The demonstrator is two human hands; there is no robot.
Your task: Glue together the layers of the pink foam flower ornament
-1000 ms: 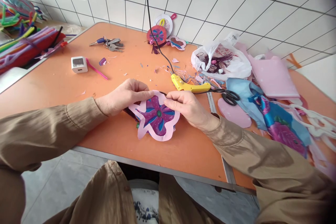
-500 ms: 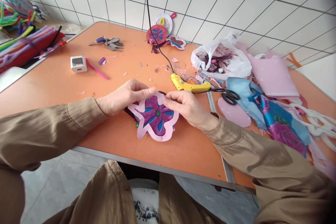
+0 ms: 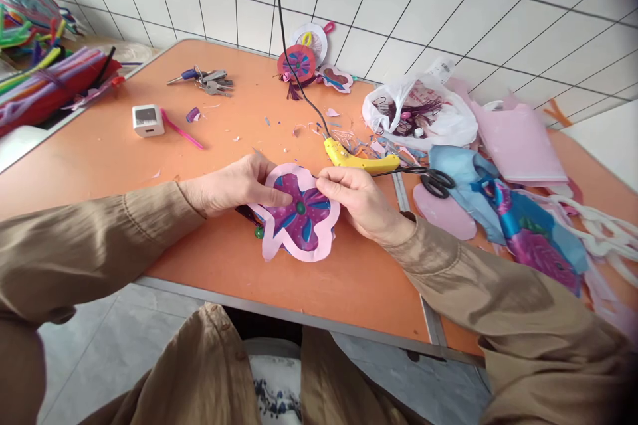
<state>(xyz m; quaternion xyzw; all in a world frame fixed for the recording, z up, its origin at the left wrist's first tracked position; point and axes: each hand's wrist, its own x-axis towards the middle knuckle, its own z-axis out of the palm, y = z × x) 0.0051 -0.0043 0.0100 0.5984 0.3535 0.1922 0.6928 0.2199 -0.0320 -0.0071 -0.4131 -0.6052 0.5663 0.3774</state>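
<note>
Between my hands is a flower-shaped fabric ornament (image 3: 309,212), purple and blue with a green centre and a pale pink border. My left hand (image 3: 239,184) grips its left side, the thumb lying across the front near the centre. With thumb and index finger, my right hand (image 3: 353,196) pinches the upper right edge. A green bead (image 3: 258,232) and a dark tassel show beneath the ornament's left side. The fingers behind the ornament are hidden.
A yellow hot glue gun (image 3: 356,158) lies just beyond my hands, its cord rising upward. Black-handled scissors (image 3: 437,182), fabric pieces (image 3: 468,179) and a white plastic bag (image 3: 448,119) are on the right. Keys (image 3: 214,82) and a white adapter (image 3: 148,121) lie left.
My left thumb has moved from the ornament's top edge down onto its front. The pink border now lies flatter around the flower. My right hand keeps its pinch, shifted slightly.
</note>
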